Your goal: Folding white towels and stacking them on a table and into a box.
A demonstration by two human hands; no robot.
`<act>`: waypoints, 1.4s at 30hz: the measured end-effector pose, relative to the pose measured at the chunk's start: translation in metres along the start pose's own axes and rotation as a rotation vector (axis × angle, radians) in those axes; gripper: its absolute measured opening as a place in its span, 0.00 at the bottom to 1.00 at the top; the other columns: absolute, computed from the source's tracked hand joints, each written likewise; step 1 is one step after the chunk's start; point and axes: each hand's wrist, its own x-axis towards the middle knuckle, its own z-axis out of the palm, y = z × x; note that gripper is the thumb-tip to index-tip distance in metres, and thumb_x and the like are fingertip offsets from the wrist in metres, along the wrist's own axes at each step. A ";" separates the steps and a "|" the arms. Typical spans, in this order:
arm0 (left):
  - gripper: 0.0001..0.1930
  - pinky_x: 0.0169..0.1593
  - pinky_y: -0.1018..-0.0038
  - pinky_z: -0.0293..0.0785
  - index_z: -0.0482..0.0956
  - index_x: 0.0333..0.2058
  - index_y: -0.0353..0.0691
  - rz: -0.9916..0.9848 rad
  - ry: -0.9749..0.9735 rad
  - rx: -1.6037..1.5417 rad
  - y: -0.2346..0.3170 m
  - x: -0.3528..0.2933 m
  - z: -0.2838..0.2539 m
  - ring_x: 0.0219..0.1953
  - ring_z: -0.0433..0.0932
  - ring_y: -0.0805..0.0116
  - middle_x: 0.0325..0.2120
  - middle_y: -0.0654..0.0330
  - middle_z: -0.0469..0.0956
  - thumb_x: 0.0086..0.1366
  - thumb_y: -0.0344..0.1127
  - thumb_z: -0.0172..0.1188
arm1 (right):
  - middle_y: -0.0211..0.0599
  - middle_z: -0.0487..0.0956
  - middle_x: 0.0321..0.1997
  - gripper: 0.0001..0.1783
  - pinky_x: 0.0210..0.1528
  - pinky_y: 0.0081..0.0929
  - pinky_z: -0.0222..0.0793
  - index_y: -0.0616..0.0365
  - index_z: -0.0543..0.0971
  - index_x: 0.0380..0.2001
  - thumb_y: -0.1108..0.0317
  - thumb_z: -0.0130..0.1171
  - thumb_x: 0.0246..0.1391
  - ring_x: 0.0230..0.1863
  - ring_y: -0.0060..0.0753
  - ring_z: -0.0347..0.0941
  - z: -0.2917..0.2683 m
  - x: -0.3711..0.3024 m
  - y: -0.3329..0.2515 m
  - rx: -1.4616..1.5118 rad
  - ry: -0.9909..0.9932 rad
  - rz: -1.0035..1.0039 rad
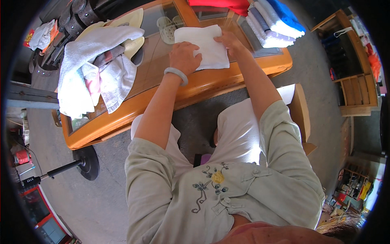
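Observation:
A white folded towel (207, 51) lies on the glass-topped wooden table (260, 65) in front of me. My left hand (183, 57), with a pale bangle on the wrist, rests on the towel's left part, fingers spread flat and thumb apart. At the right edge my right hand (230, 42) has its thumb over the cloth and the fingers closed against it. To the left sits a loose heap of white towels (85, 61) with a pinkish cloth among them. A stack of folded towels (272, 24), white, grey and blue, stands at the far right of the table.
Light clogs (166, 29) show through the glass beyond the towel. Red cloth (223, 4) lies at the far edge. An open cardboard box (300, 110) stands right of my legs. On the floor at left is a round black stand base (86, 163); a wooden cabinet (353, 89) is farther right.

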 end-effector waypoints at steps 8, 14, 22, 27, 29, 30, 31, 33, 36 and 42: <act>0.15 0.61 0.55 0.56 0.80 0.41 0.53 0.019 -0.269 0.222 0.023 -0.014 -0.008 0.57 0.65 0.55 0.52 0.59 0.72 0.55 0.45 0.58 | 0.41 0.76 0.43 0.19 0.49 0.33 0.67 0.65 0.71 0.47 0.73 0.54 0.50 0.44 0.35 0.72 -0.015 0.005 0.011 -0.122 -0.092 -0.066; 0.30 0.66 0.49 0.40 0.64 0.59 0.57 0.237 -0.417 0.385 0.031 -0.028 0.001 0.66 0.48 0.47 0.63 0.56 0.56 0.58 0.52 0.56 | 0.43 0.76 0.45 0.22 0.49 0.34 0.67 0.65 0.73 0.45 0.73 0.56 0.43 0.46 0.37 0.72 -0.008 -0.009 0.005 -0.217 -0.014 -0.144; 0.38 0.66 0.48 0.35 0.57 0.63 0.48 0.251 -0.405 0.415 0.041 -0.040 0.012 0.67 0.44 0.47 0.65 0.50 0.50 0.57 0.55 0.57 | 0.47 0.65 0.61 0.27 0.61 0.46 0.56 0.57 0.69 0.52 0.64 0.58 0.46 0.62 0.48 0.60 0.034 -0.024 0.006 -1.116 0.360 -0.935; 0.39 0.66 0.48 0.36 0.58 0.62 0.41 0.277 -0.393 0.423 0.045 -0.043 0.012 0.67 0.46 0.46 0.64 0.47 0.52 0.56 0.52 0.58 | 0.40 0.58 0.67 0.27 0.69 0.43 0.42 0.48 0.64 0.60 0.50 0.42 0.60 0.69 0.45 0.48 0.034 -0.020 0.025 -1.354 0.252 -0.753; 0.34 0.65 0.49 0.40 0.61 0.59 0.37 0.226 -0.383 0.321 0.049 -0.043 0.008 0.65 0.50 0.47 0.61 0.47 0.58 0.57 0.48 0.57 | 0.40 0.56 0.68 0.28 0.69 0.43 0.40 0.46 0.62 0.61 0.48 0.39 0.60 0.70 0.44 0.46 0.036 -0.018 0.026 -1.388 0.248 -0.728; 0.34 0.65 0.49 0.40 0.61 0.59 0.37 0.222 -0.382 0.330 0.051 -0.039 0.007 0.65 0.50 0.47 0.61 0.47 0.58 0.57 0.48 0.57 | 0.39 0.54 0.69 0.29 0.70 0.43 0.38 0.44 0.60 0.62 0.46 0.37 0.61 0.71 0.44 0.43 0.036 -0.018 0.026 -1.430 0.250 -0.695; 0.32 0.65 0.51 0.45 0.62 0.58 0.36 0.197 -0.295 0.183 0.053 -0.033 0.004 0.65 0.51 0.47 0.61 0.47 0.57 0.58 0.46 0.56 | 0.39 0.54 0.69 0.29 0.70 0.43 0.38 0.44 0.60 0.62 0.46 0.37 0.61 0.71 0.44 0.43 0.036 -0.018 0.027 -1.421 0.253 -0.699; 0.30 0.64 0.53 0.49 0.63 0.57 0.36 0.178 -0.208 0.043 0.057 -0.021 0.006 0.65 0.51 0.48 0.61 0.47 0.56 0.59 0.43 0.56 | 0.38 0.53 0.70 0.31 0.70 0.43 0.36 0.44 0.57 0.64 0.47 0.39 0.60 0.71 0.44 0.42 0.033 -0.018 0.030 -1.462 0.260 -0.709; 0.27 0.63 0.55 0.54 0.64 0.56 0.35 0.217 -0.050 -0.035 0.065 -0.001 0.018 0.65 0.52 0.49 0.60 0.48 0.58 0.61 0.41 0.53 | 0.36 0.49 0.71 0.33 0.71 0.43 0.35 0.46 0.54 0.65 0.47 0.40 0.59 0.72 0.43 0.39 0.038 -0.024 0.037 -1.633 0.335 -0.770; 0.29 0.67 0.54 0.40 0.62 0.60 0.44 -0.100 -0.095 0.184 0.010 0.043 0.059 0.66 0.49 0.51 0.63 0.52 0.56 0.67 0.54 0.35 | 0.34 0.45 0.72 0.34 0.71 0.42 0.34 0.48 0.51 0.66 0.51 0.39 0.59 0.72 0.41 0.38 0.040 -0.028 0.025 -1.540 0.223 -0.639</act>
